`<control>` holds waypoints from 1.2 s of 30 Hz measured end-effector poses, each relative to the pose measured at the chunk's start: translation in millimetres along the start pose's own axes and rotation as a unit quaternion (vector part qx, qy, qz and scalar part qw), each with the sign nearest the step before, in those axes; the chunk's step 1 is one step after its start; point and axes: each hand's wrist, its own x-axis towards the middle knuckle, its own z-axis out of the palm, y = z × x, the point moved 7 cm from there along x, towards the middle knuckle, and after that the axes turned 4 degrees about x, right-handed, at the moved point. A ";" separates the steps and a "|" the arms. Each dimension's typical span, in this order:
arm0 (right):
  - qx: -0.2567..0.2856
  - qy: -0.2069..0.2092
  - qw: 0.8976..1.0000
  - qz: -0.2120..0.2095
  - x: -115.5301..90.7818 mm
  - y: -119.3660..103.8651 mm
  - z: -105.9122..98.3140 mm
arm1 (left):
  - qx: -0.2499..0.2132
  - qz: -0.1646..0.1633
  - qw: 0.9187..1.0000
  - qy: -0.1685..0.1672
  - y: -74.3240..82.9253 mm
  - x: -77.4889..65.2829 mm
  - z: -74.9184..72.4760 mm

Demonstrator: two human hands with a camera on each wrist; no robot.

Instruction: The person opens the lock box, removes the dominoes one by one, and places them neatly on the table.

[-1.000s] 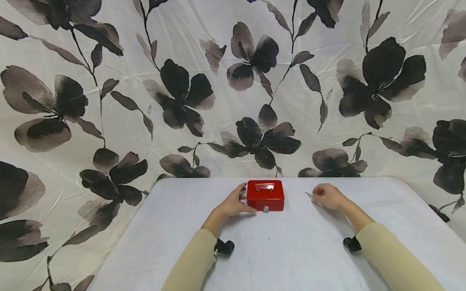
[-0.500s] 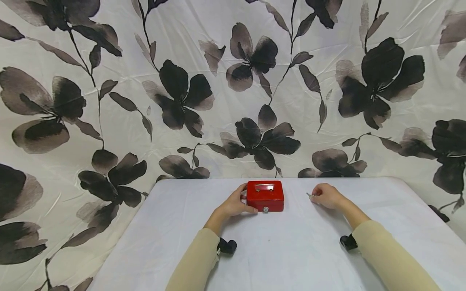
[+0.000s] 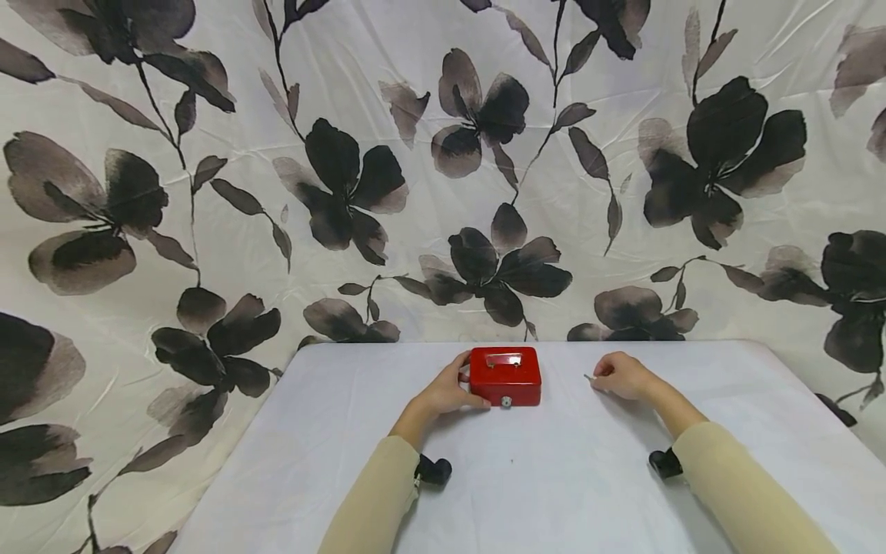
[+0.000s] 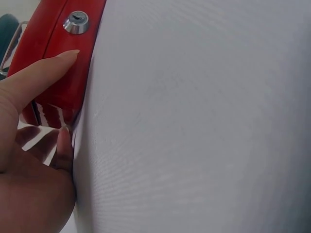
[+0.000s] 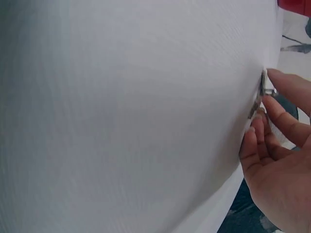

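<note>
The box [image 3: 504, 377] is held by the left hand [image 3: 444, 388]: the thumb is laid along its front, and its left side is met by the fingers, so that the near left corner is clasped between them. The lock [image 4: 76, 22] is set in the box's front, just beyond the thumb's tip. The lid [image 3: 487, 372] is closed, and the handle [image 3: 503, 358] is carried on its top, to the right of the left hand's fingers.

Metal bits [image 5: 263, 88] are pinched between the right hand's [image 3: 623, 375] thumb and index finger, low over the cloth [image 3: 554, 477]; their exact shape is too small to be told. The other fingers are curled in beneath the index finger. The box is placed to the left of this pinch, well apart from it, and a bare stretch of cloth is left between.

Each hand is followed by a sleeve [image 3: 374, 492], and a wrist camera [image 3: 434, 471] is worn on the inner side of each wrist. The table is covered by the cloth under both hands. Beyond both grips, past the table's far edge, a flowered curtain [image 3: 339, 188] is hung.
</note>
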 end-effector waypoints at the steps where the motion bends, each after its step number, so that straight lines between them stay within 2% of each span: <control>1: 0.006 -0.006 1.000 0.002 -0.7 0.9 -0.3 | 0.001 0.002 1.000 0.000 0.5 -0.4 0.3; 7: 0.033 -0.030 0.999 -0.001 -2.0 3.9 -1.7 | 0.003 0.004 1.000 0.001 0.5 -0.2 -0.7; 17: 0.024 -0.021 0.999 -0.014 -2.2 0.9 -2.1 | 0.015 0.012 1.000 0.000 2.9 -0.9 -1.2; 23: 0.011 -0.027 1.000 -0.006 -1.7 0.7 0.5 | 0.015 0.018 1.000 -0.001 1.9 -0.8 -0.3; 30: 0.004 -0.031 0.999 0.006 -1.2 -0.1 1.7 | 0.020 0.019 1.000 0.004 0.8 -0.2 -0.6; 36: -0.001 -0.037 0.999 -0.003 -2.3 -2.2 2.7 | 0.023 0.011 1.000 0.004 1.3 -1.9 0.0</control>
